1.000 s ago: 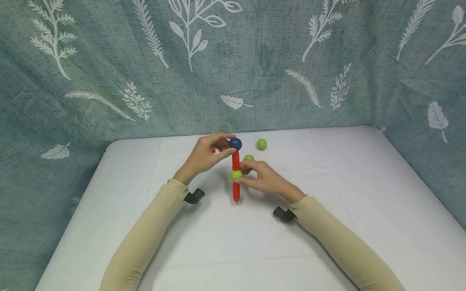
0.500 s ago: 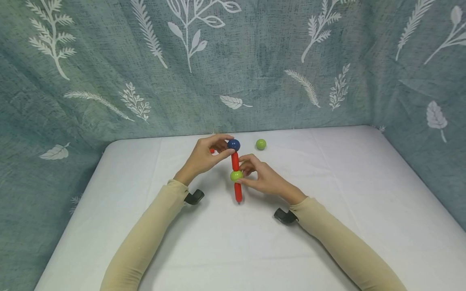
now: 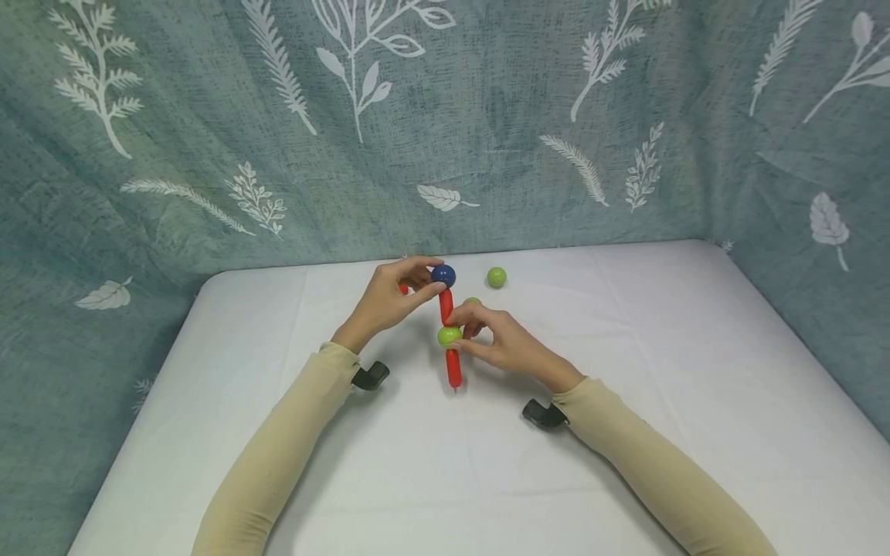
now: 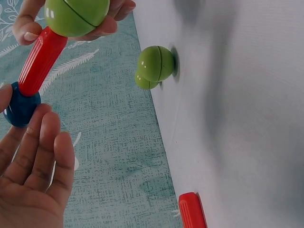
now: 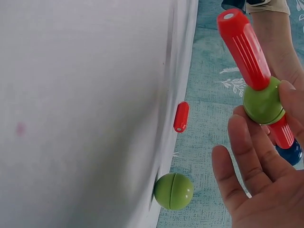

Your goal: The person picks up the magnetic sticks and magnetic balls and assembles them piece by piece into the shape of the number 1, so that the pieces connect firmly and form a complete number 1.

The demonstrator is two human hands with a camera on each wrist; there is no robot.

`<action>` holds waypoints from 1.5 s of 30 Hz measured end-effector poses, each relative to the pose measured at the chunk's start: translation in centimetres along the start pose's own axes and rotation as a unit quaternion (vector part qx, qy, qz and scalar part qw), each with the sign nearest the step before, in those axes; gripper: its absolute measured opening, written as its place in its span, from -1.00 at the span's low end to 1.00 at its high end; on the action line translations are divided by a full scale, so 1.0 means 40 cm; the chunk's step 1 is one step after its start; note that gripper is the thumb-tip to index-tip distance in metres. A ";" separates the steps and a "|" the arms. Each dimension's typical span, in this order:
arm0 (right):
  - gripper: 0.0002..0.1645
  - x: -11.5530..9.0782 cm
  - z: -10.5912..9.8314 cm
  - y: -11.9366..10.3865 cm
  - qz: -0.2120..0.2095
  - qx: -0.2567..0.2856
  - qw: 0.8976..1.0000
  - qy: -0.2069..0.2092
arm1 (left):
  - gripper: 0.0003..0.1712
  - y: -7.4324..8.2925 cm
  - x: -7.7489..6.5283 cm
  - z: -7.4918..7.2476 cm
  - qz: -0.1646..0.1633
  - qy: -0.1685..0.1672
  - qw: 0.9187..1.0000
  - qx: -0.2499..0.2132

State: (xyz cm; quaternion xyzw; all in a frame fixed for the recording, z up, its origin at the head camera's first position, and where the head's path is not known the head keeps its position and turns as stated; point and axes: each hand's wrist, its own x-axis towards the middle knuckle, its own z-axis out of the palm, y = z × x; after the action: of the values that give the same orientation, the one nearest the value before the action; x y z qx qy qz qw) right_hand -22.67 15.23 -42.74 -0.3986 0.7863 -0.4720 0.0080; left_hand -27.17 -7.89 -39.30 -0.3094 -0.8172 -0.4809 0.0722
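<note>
A chain of two balls and two red rods is held up between both hands. In the head view my left hand [image 3: 392, 297] pinches the blue ball [image 3: 443, 276] at its far end between thumb and fingers. From that ball the upper red rod [image 3: 446, 306] runs to a green ball [image 3: 450, 337], which my right hand [image 3: 507, 340] pinches, its index fingertip at the rod's joint. The lower red rod [image 5: 243, 50] sticks out from the green ball's other side, its tip a pale round disc. In the left wrist view the blue ball [image 4: 21, 105] sits against the ribbed red rod [image 4: 42, 61].
Two loose green balls lie behind the hands on the white table [image 3: 417, 479], one farther back [image 3: 497, 277], the other green ball [image 3: 473, 301] partly behind my right hand. A loose red rod [image 5: 181, 117] lies near the back edge. A patterned curtain [image 3: 348, 193] hangs behind.
The chain has shifted slightly left and tilted, its blue end moving left. My right index finger lifted half a second ago and is now back down at the joint above the green ball.
</note>
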 end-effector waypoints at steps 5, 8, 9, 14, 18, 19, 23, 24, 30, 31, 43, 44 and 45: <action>-0.61 -0.002 -0.001 0.001 -0.009 -0.016 1.000 -0.009 | -0.58 -0.008 -0.001 0.002 -0.005 0.000 1.000 0.007; -0.60 -0.002 0.000 0.006 -0.011 -0.018 1.000 -0.015 | -0.58 -0.011 0.000 0.003 -0.013 -0.001 1.000 0.007; -0.60 -0.002 0.000 0.007 -0.011 -0.018 1.000 -0.017 | -0.58 -0.011 0.001 0.004 -0.016 -0.002 1.000 0.006; -0.59 -0.003 0.000 0.010 -0.009 -0.015 1.000 -0.025 | -0.59 -0.018 0.004 0.008 -0.031 -0.009 0.999 0.004; -0.62 -0.004 -0.001 0.006 -0.008 -0.019 0.999 -0.027 | -0.60 -0.025 0.006 0.010 -0.039 -0.014 0.999 0.002; -0.63 -0.004 0.000 0.005 -0.007 -0.020 0.999 -0.028 | -0.60 -0.027 0.007 0.010 -0.040 -0.015 0.999 0.002; -0.63 -0.005 0.001 0.006 -0.005 -0.020 0.999 -0.035 | -0.62 -0.039 0.008 0.010 -0.050 -0.018 0.999 0.008; -0.63 -0.005 0.001 0.006 -0.006 -0.021 0.999 -0.036 | -0.62 -0.043 0.008 0.011 -0.053 -0.019 0.998 0.009; -0.64 -0.004 0.004 0.011 -0.006 -0.031 0.999 -0.044 | -0.63 -0.063 0.005 0.014 -0.057 -0.030 0.998 0.009; -0.64 -0.004 0.005 0.012 -0.005 -0.033 0.998 -0.047 | -0.64 -0.065 0.004 0.015 -0.055 -0.031 0.998 0.009; -0.63 -0.004 0.006 0.007 0.000 -0.032 0.998 -0.055 | -0.66 0.025 -0.014 0.000 -0.052 -0.032 0.998 -0.014; -0.63 -0.004 0.006 0.007 -0.001 -0.031 0.998 -0.055 | -0.66 0.026 -0.014 -0.001 -0.051 -0.033 0.998 -0.014; -0.63 -0.004 0.007 0.008 -0.001 -0.031 0.998 -0.055 | -0.66 0.028 -0.014 -0.002 -0.050 -0.034 0.998 -0.015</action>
State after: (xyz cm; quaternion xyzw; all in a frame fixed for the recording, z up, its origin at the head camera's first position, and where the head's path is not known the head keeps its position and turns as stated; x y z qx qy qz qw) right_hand -22.64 15.22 -43.17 -0.4251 0.7983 -0.4248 0.0389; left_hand -26.09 -7.82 -38.67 -0.2851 -0.8262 -0.4856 0.0152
